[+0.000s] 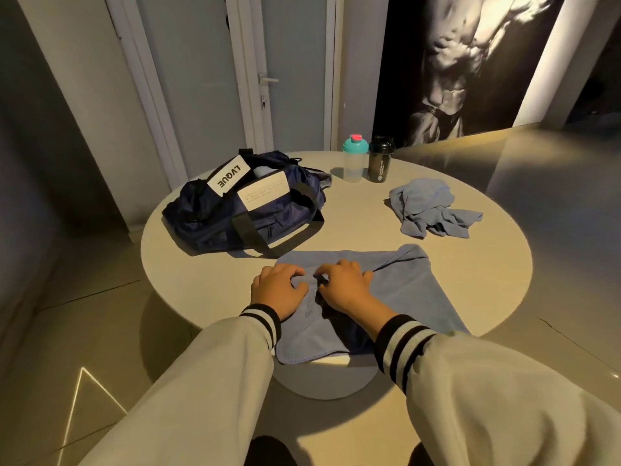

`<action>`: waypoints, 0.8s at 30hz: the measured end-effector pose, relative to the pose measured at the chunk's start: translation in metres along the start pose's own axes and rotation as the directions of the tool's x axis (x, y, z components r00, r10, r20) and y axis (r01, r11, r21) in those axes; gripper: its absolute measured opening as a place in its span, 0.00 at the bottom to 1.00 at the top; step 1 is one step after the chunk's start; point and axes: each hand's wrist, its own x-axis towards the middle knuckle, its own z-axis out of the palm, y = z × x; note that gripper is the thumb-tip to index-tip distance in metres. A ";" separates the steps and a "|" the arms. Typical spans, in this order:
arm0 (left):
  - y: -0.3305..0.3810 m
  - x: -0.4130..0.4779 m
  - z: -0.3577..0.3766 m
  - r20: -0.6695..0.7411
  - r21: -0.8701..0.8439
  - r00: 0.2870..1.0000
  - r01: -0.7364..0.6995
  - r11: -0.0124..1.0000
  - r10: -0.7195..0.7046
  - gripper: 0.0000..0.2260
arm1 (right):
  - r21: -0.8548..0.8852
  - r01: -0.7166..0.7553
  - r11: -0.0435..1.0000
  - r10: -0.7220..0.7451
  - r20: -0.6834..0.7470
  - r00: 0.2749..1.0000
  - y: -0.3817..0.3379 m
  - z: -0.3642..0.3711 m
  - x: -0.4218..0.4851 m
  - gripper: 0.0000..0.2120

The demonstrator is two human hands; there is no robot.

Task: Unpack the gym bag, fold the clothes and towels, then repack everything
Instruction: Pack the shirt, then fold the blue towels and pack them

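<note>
the towel (400,297) at 6 o'clock is soft, matt blue cloth, as is the crumpled towel (430,210) at 2. the gym bag (285,220) at 10 is faintly shiny navy fabric. the table (356,227) is smooth, matt.

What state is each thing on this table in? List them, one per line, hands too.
gym bag: top open, sagging.
spread towel: laid flat, near edge hanging off the table.
crumpled cloth: bunched, unfolded.
teal-lidded shaker: upright, lid on.
black shaker: upright, lid on.
left hand: fingers curled, pinching the spread towel.
right hand: fingers curled, pinching the spread towel.
</note>
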 end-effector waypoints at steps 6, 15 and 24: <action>-0.015 0.009 0.014 -0.143 -0.222 0.990 -0.020 0.975 -0.012 0.22 | 0.019 0.054 0.998 -0.047 -0.283 0.958 -0.004 0.005 0.031 0.09; -0.017 0.006 0.017 -0.195 -0.236 0.980 -0.080 0.968 0.034 0.23 | 0.256 0.271 0.928 -0.186 -0.312 0.932 -0.016 0.026 0.035 0.20; -0.016 0.007 0.010 -0.017 -0.201 1.000 0.011 0.980 -0.014 0.25 | -0.038 0.216 0.976 -0.219 -0.155 0.963 0.015 0.034 -0.002 0.18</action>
